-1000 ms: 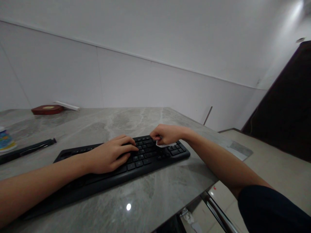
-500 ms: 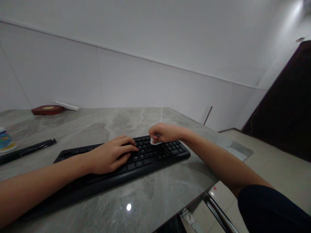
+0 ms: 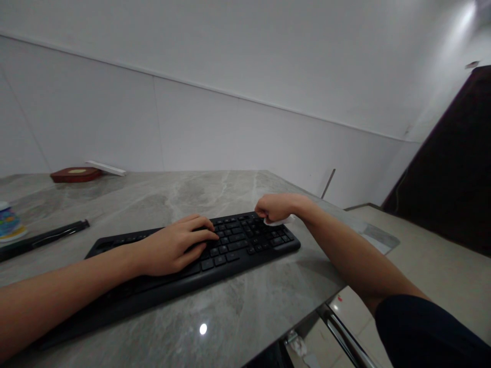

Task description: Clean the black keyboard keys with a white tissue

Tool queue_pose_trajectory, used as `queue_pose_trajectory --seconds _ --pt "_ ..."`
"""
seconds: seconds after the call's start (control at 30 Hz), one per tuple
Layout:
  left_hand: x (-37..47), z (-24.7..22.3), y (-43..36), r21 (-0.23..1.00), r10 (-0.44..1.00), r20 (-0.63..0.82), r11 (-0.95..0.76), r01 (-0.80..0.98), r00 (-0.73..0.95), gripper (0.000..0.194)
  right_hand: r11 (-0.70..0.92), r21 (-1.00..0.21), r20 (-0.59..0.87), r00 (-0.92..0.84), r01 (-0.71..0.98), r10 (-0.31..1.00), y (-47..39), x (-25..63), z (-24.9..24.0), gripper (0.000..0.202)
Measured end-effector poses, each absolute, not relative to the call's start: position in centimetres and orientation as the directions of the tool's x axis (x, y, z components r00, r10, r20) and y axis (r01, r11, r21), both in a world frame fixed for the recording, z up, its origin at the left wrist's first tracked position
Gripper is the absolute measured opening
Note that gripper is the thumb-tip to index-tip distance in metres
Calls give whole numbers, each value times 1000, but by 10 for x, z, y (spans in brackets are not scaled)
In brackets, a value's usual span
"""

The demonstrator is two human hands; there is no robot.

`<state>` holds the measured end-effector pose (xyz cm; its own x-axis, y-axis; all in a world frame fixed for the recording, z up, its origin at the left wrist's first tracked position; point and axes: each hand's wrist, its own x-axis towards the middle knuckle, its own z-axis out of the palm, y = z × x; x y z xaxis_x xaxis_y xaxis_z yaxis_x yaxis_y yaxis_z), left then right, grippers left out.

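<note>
A black keyboard [image 3: 230, 250] lies at a slant on the grey marbled table. My left hand [image 3: 178, 244] rests flat on its middle keys, fingers spread, with nothing in its grasp. Over the keyboard's far right corner, my right hand [image 3: 276, 207] is closed in a fist around a white tissue [image 3: 278, 221]. Part of the tissue sticks out below the fingers, close to the keys. My left forearm covers much of the keyboard's left half.
A long black object [image 3: 46, 239] and a bottle with a colourful label [image 3: 9, 222] are at the left. Near the wall sit a reddish-brown box [image 3: 75, 175] and a thin white bar [image 3: 106, 167]. The marbled table [image 3: 230, 317] ends at the lower right, above metal tubing [image 3: 345, 335].
My right hand has moved to the right along the keyboard's far edge, carrying the tissue. More keys now show where it was. My left hand has stayed in place.
</note>
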<state>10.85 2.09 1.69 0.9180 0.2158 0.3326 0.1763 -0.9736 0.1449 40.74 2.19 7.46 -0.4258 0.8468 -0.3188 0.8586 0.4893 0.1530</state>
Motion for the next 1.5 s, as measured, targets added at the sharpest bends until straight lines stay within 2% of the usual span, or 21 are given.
queue_pose_trajectory --seconds 0.23,0.5,0.67,0.9,1.1,1.3,1.5 --pt "109 16 21 139 211 337 -975 173 918 32 608 38 -226 -586 793 778 22 401 76 15" --pt "109 17 21 135 211 325 -975 176 922 32 573 56 -190 -554 818 810 23 400 77 12" --pt "108 17 22 141 219 325 -973 181 920 32 553 21 -111 -548 833 829 16 394 79 12" --pt "108 18 20 137 216 325 -974 180 921 32 607 -79 -217 -608 791 764 15 384 72 15" --pt "109 18 20 142 220 333 -973 182 917 32 634 -181 -73 -653 752 754 16 383 71 10" --pt "109 17 20 134 207 347 -976 170 915 32 619 -130 -131 -632 775 764 17 385 72 13" --pt "109 17 20 146 217 340 -973 177 915 34 638 -122 -56 -647 761 761 17 381 68 13"
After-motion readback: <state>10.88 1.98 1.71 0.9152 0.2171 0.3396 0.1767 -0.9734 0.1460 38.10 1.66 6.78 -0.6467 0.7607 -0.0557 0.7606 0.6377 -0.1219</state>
